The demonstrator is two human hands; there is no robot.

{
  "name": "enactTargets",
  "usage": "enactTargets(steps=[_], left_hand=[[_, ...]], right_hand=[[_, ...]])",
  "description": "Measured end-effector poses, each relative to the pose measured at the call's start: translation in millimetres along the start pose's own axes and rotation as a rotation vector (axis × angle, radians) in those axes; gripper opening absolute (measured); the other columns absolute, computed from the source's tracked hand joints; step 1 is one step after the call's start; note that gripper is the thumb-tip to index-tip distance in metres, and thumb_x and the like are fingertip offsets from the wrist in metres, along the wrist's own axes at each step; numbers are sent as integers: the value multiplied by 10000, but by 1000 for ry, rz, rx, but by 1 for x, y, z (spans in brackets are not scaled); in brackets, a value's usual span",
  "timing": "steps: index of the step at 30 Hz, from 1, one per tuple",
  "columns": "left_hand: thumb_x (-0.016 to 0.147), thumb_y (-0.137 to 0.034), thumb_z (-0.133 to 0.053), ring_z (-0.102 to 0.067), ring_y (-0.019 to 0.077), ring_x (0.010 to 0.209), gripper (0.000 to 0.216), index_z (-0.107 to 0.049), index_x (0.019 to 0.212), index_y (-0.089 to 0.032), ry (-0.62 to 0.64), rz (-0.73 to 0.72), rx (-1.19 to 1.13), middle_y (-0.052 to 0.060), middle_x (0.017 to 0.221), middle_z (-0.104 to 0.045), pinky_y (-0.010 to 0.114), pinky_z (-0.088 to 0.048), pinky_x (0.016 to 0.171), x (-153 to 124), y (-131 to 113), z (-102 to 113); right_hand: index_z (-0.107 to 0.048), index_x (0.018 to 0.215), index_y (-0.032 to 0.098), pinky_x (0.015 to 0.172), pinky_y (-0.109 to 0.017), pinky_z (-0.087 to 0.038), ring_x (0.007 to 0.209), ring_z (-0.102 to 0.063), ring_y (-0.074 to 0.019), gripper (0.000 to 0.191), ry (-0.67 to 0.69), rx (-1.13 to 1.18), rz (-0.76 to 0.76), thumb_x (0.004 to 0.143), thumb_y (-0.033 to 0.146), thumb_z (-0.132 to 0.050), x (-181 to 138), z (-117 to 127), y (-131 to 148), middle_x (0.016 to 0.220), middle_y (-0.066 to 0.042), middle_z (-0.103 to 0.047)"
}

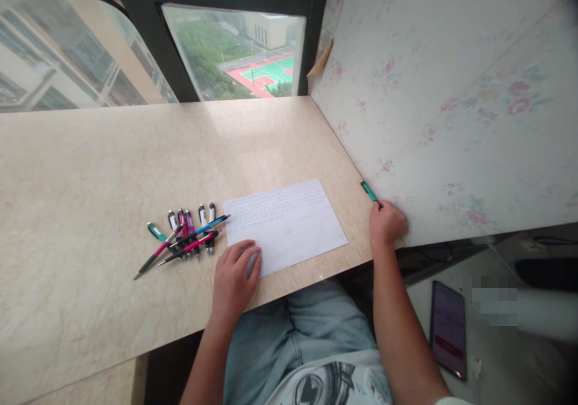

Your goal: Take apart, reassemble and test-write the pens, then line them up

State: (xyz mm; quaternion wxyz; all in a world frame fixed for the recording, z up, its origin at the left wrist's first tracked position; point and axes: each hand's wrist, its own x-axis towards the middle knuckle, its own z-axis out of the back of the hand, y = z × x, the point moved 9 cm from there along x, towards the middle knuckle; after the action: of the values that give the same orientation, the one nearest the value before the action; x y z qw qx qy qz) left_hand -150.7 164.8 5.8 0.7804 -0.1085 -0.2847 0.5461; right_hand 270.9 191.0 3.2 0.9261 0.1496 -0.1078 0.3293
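A white sheet of paper (293, 230) with rows of handwriting on its upper part lies on the ledge in front of me. My left hand (238, 272) rests on its lower left corner, fingers bent a little and apart, holding nothing. At the right end of the ledge, by the wall, my right hand (387, 223) is closed around a green pen (370, 192). Most of that pen sticks out past the fist, toward the window. Left of the paper is a loose pile of several pens; a blue pen (203, 229) and a pink pen (194, 247) lie across the others.
The beige stone ledge (90, 170) runs under the windows, its front edge close to my lap. A flower-patterned wall (451, 92) bounds it on the right. Below to the right lies a phone (448, 330), near a white cable (478, 372).
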Motion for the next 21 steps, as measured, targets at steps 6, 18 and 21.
enactTargets(steps=[6,18,21], left_hand=[[927,-255,-556,-620,272,1073,159,-682,1017,-217,8,16,-15,96,1143,-672,437,-466,945,0,1,-1],[931,-248,-549,-615,269,1073,161,-679,1022,-222,17,28,-17,94,1147,-671,441,-460,946,-1,-1,0],[926,-243,-552,-614,272,1074,161,-679,1023,-225,18,33,-29,93,1145,-672,445,-461,944,-1,-1,0]], right_hand=[[-782,1072,211,600,-313,-331,770,-656,-262,311,19,-10,-3,913,305,-532,-1,1,1,892,-159,-754],[-789,1045,195,602,-322,-321,786,-661,-281,312,-8,12,-27,895,317,-544,-2,3,1,892,-167,-760],[-794,1025,186,592,-322,-315,762,-651,-280,311,-35,27,-7,881,316,-551,-1,4,0,873,-167,-759]])
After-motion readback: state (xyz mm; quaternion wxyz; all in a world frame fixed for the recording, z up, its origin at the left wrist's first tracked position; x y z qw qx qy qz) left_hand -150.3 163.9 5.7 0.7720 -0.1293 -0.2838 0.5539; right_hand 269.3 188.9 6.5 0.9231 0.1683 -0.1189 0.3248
